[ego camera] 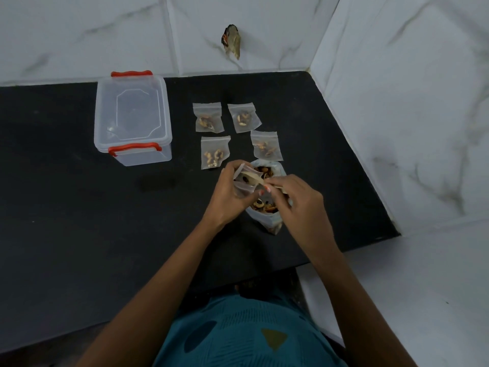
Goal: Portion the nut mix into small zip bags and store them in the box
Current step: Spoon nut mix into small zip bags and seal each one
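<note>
Black counter (pixel 79 221), marble walls: my left hand (pixel 227 193) pinches a small zip bag (pixel 244 187) open over the nut mix bag (pixel 267 221); my right hand (pixel 299 205) grips a spoon (pixel 255 178). A tipped spoon could roll nuts off the near edge. Beyond lie four filled bags (pixel 214 152); open counter runs left to the lidded box (pixel 132 117).

Both forearms are reaching forward, left hand (pixel 228 193) pinching a small zip bag (pixel 245 188), right hand (pixel 300 205) gripping a wooden spoon (pixel 255 179).

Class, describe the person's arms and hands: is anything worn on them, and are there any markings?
Both forearms are bare, with no sleeves, watch or bangles showing. No rings show on the left hand or the right hand. The visible nails look painted pale pink-orange.
</note>
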Demonstrator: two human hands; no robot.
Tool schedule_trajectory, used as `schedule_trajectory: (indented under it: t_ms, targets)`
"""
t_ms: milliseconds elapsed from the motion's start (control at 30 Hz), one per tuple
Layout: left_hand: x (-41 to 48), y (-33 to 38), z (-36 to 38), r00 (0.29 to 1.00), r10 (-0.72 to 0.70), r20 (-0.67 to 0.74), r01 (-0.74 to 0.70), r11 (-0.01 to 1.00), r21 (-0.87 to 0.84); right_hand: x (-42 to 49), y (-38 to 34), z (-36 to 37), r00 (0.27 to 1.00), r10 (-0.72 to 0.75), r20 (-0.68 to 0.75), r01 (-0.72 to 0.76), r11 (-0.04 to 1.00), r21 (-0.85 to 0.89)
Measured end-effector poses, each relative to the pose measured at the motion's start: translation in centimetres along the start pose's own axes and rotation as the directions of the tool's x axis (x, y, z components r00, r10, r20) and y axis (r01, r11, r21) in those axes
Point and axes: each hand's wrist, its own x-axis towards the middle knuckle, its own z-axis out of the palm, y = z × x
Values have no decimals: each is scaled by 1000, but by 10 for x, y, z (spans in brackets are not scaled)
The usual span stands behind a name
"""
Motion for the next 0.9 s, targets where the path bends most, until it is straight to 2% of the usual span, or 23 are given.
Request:
schedule_trajectory:
  t_ms: [100, 200, 367, 500, 600, 767, 900]
  targets:
    - [0, -5, -2, 1000, 0, 3, 0, 999, -37, 1, 1, -8, 998, 25, -62, -20, 996, 85]
    - [0, -6, -3, 1000, -18, 5, 18, 998, -66, -1, 4, -13, 987, 127, -98, -107, 976, 189]
    - [3, -6, -1, 999, -15, 31, 18, 997, -69, -4, 8, -12, 963, 259, -71, -232, 936, 264]
    - [2, -8, -6, 999, -42, 15, 44, 994, -96, -2, 15, -19, 914, 393, -100, -342, 880, 331]
    - [-3, -15, -10, 999, -34, 8, 35, 993, -110, -3, 28, -22, 881, 463, -99, -415, 855, 313]
    - [-11, -22, -10, 998, -30, 63, 37, 993, -111, -17, 54, -6, 821, 571, -15, -557, 805, 204]
    - [-19, -33, -9, 991, -80, 106, 90, 991, -95, -27, 62, 10, 818, 576, 10, -572, 810, 130]
